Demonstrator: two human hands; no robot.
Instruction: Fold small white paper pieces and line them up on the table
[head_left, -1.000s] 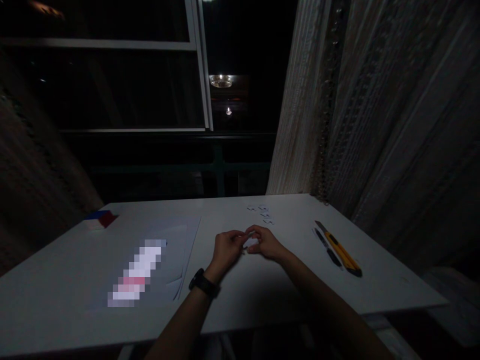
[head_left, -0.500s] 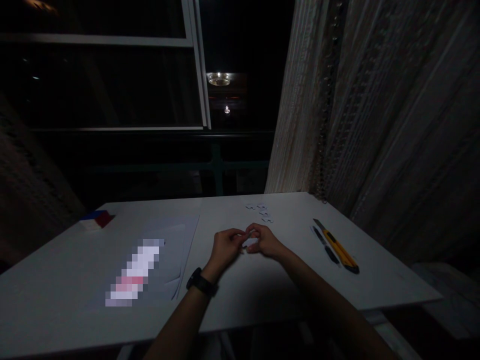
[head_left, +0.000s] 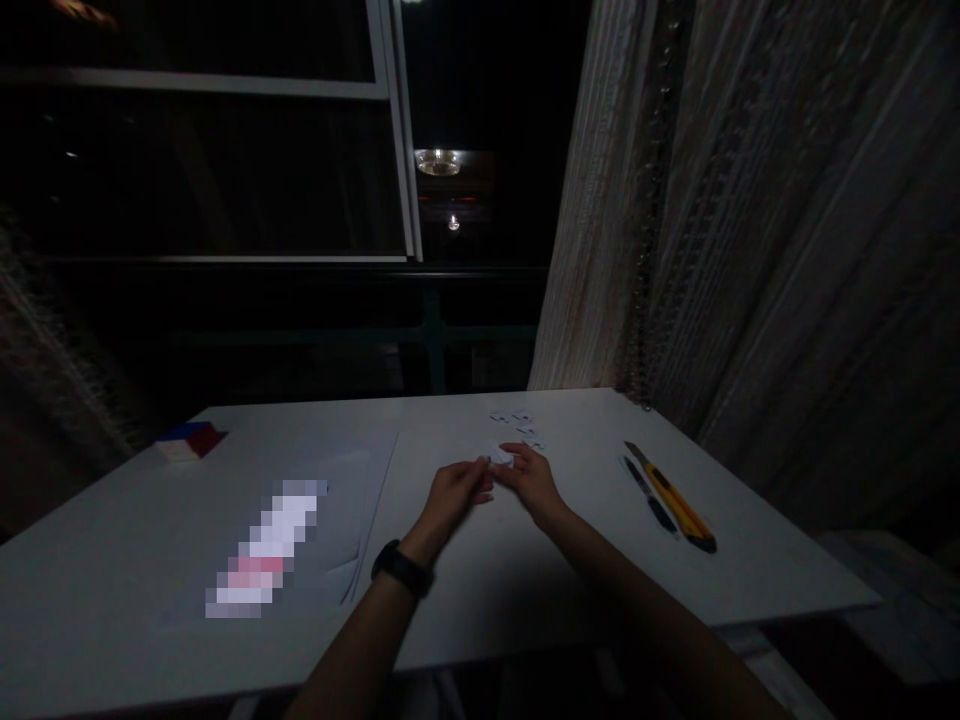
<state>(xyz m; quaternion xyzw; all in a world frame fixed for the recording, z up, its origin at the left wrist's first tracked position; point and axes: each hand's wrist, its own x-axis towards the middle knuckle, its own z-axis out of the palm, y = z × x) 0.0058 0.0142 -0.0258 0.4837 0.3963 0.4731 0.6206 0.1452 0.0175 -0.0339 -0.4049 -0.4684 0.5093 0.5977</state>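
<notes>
Pinched in the head view, fingertips closed: one small white piece (head_left: 502, 456), held between left hand (head_left: 454, 495) and right hand (head_left: 531, 485), over the middle of a white table (head_left: 570, 590); just beyond, similar marked pieces (head_left: 523, 418); rightward, pen (head_left: 651, 494) beside yellow cutter (head_left: 679, 507); leftward, paper sheets (head_left: 351, 505), coloured cube (head_left: 184, 445).

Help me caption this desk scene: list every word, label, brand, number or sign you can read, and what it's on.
No text can be read.
Small white pieces: dark marks, too small to make out.
Pixelated patch: anything beneath is obscured.
White piece at the right hand, yellow cutter, pen: no readable lettering.
</notes>
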